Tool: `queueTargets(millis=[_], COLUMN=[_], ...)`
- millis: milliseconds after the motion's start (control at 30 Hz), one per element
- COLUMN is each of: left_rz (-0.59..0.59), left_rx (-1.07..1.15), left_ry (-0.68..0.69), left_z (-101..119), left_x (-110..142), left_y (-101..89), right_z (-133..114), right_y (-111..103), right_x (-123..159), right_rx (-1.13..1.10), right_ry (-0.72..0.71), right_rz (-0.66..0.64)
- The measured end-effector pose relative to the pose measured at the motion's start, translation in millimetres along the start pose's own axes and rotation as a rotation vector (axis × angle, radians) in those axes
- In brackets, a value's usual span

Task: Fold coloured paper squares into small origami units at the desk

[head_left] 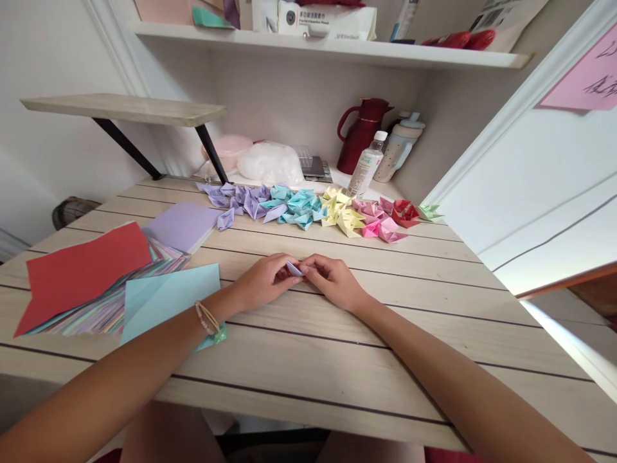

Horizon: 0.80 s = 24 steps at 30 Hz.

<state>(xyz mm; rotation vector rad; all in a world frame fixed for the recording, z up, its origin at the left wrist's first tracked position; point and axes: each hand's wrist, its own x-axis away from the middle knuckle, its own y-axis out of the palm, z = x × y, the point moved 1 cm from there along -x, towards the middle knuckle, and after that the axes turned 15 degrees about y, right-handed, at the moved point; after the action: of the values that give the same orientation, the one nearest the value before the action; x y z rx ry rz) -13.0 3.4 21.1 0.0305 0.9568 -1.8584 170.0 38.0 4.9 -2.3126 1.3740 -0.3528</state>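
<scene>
Between my two hands, low over the middle of the table, is a small folded piece of purple paper [294, 269]. My left hand [267, 278] pinches it from the left, thumb below and fingers curled above. From the right, my right hand [332, 278] grips its other end with thumb and forefinger, covering much of it. Beyond the hands lies a row of folded paper figures: purple ones [250, 202], blue ones [301, 207], yellow ones [341, 212], pink ones [380, 225], a red one [405, 213] and a green one [430, 213].
On the left are a thick stack of coloured paper topped by a red sheet [87, 260], a purple sheet [182, 226], and light blue paper [168, 296] under my left forearm. A bottle [367, 166], red jug [361, 135] and tumbler [399, 148] stand behind. A small raised shelf [125, 108] overhangs the back left.
</scene>
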Motion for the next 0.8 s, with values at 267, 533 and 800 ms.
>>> queueTargets(millis=[267, 533, 800], left_rz=[-0.011, -0.041, -0.090], left_rx=[-0.003, -0.051, -0.114], left_ry=[0.000, 0.009, 0.037], left_z=[0.2, 0.7, 1.4], left_x=[-0.8, -0.9, 0.8], left_y=[0.1, -0.3, -0.8], right_z=[-1.3, -4.1, -3.5], right_y=[-0.2, -0.5, -0.2], right_x=[0.4, 2.1, 2.0], right_rx=[0.005, 0.029, 0.040], right_ry=[-0.007, -0.009, -0.011], right_rz=[-0.008, 0.002, 0.003])
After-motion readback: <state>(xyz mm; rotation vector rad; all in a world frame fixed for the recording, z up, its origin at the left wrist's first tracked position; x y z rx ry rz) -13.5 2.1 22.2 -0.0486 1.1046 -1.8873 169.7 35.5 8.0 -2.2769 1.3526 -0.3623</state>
